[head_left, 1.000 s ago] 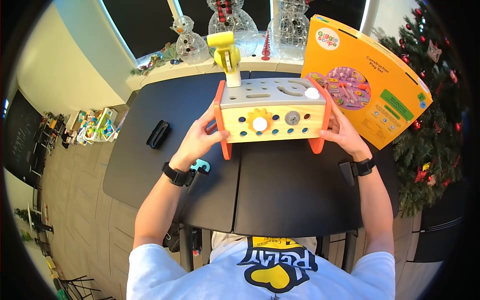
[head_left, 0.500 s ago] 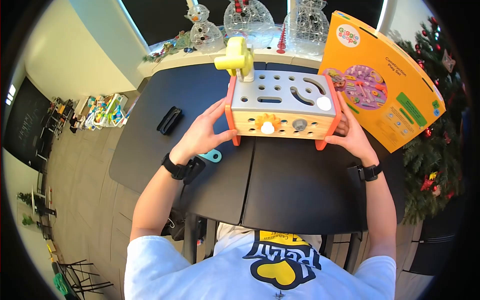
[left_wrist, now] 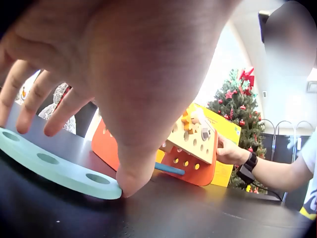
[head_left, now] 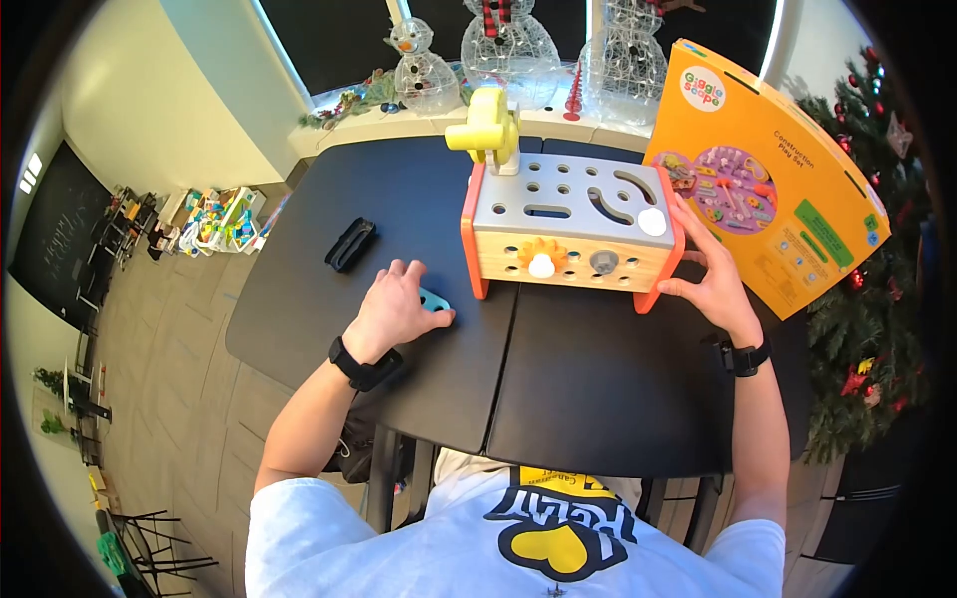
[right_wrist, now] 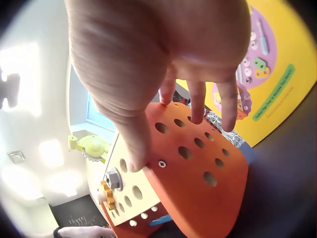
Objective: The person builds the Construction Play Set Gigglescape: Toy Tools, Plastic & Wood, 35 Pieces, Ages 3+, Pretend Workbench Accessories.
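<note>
A toy workbench (head_left: pixel 571 199) with a grey top, light wooden sides and orange end panels stands on the black table. My right hand (head_left: pixel 713 284) holds its right end panel (right_wrist: pixel 198 163), thumb at the front edge and fingers toward the back. A yellow toy saw-like piece (head_left: pixel 488 130) sits upright at the top's left corner. On the front are an orange gear (head_left: pixel 542 257) and a grey nut (head_left: pixel 603 262). My left hand (head_left: pixel 391 311) spreads over a teal strip with holes (left_wrist: pixel 54 166), its thumb at one end and its fingers extended along the far side.
A black open holder-like object (head_left: pixel 351 245) lies at the table's left. The orange construction play set box (head_left: pixel 763 179) stands behind on the right, near a Christmas tree (head_left: pixel 857 329). Wire snowmen (head_left: pixel 429 75) line the back ledge. A seam (head_left: pixel 500 369) crosses the table.
The workbench has come down from a raised, tilted pose onto the table. My left hand has let go of its left end and moved down-left to the teal strip; my right hand stays on it.
</note>
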